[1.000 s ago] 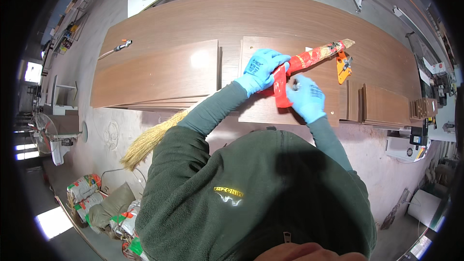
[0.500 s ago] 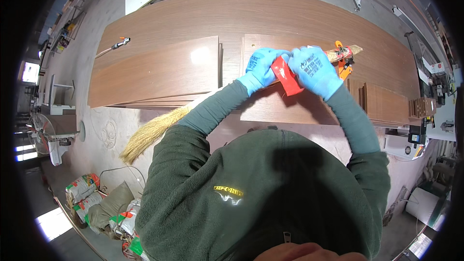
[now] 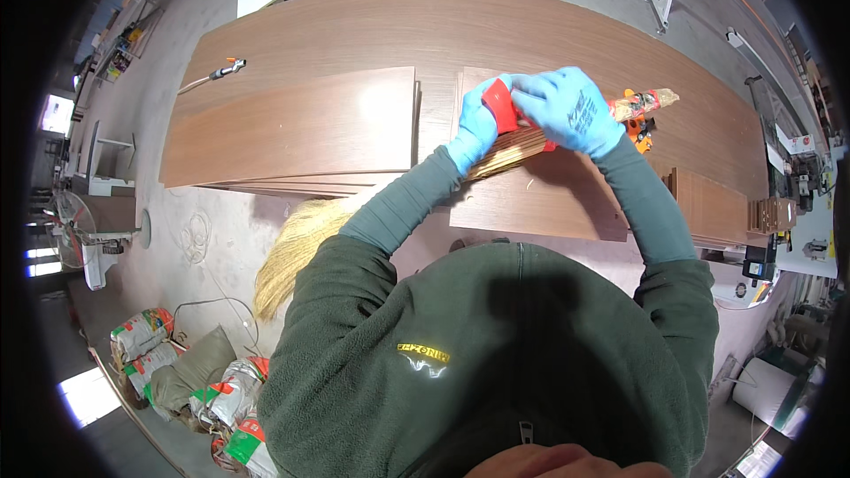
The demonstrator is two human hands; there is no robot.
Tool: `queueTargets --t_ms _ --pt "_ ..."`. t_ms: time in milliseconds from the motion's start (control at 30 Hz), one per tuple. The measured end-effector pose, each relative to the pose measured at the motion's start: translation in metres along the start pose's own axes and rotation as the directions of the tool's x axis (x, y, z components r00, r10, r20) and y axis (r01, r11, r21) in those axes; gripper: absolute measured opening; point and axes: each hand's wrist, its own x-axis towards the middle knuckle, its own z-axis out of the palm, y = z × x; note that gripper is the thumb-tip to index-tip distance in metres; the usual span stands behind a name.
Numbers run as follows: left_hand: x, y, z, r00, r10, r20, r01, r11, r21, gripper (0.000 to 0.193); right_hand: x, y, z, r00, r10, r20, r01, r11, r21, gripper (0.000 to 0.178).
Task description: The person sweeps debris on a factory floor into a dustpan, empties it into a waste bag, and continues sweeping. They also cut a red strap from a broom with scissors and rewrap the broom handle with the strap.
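The red tape (image 3: 499, 104) hung in a flap below the hands a moment ago; now it sits higher, between them, and bare straw stalks show on the broom (image 3: 511, 154) slanting over the boards (image 3: 531, 199). The left hand (image 3: 477, 129) pinches the tape; the right hand (image 3: 571, 113) curls over the broom, its exact grip hidden from me. Smooth, wood-grained table (image 3: 354, 28); lumpy sacks (image 3: 189, 370) slump on the grey floor (image 3: 226, 239).

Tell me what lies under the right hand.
A straw broom passes beneath the right hand, its wrapped end emerging rightward; red tape shows by the fingertips. The stretch directly under the hand is covered.
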Motion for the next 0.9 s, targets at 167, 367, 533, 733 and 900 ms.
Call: queueTargets --t_ms 167,367,533,733,900 --pt "0.001 0.014 0.008 0.986 -0.155 -0.065 0.144 0.978 -0.148 0.047 -0.017 -0.035 0.010 0.982 -0.189 0.007 0.187 0.975 0.123 0.014" --pt "-0.001 0.022 0.011 0.989 -0.142 -0.037 0.129 0.959 -0.251 0.053 -0.037 -0.055 0.015 0.976 0.208 -0.064 -0.173 0.919 0.355 0.026" --pt "-0.002 0.021 0.012 0.995 -0.006 0.100 0.031 0.969 -0.245 0.056 -0.025 -0.052 0.004 1.000 0.011 -0.008 -0.011 0.995 0.098 0.020" --pt "-0.001 0.011 0.010 0.989 -0.135 0.060 0.146 0.954 -0.263 0.052 0.018 0.009 -0.021 0.984 0.161 -0.071 -0.154 0.984 0.092 0.019" --pt "-0.002 0.013 0.011 0.983 -0.126 0.136 0.155 0.961 -0.230 0.051 0.016 0.050 -0.005 0.965 0.236 -0.113 -0.207 0.953 0.220 0.029"
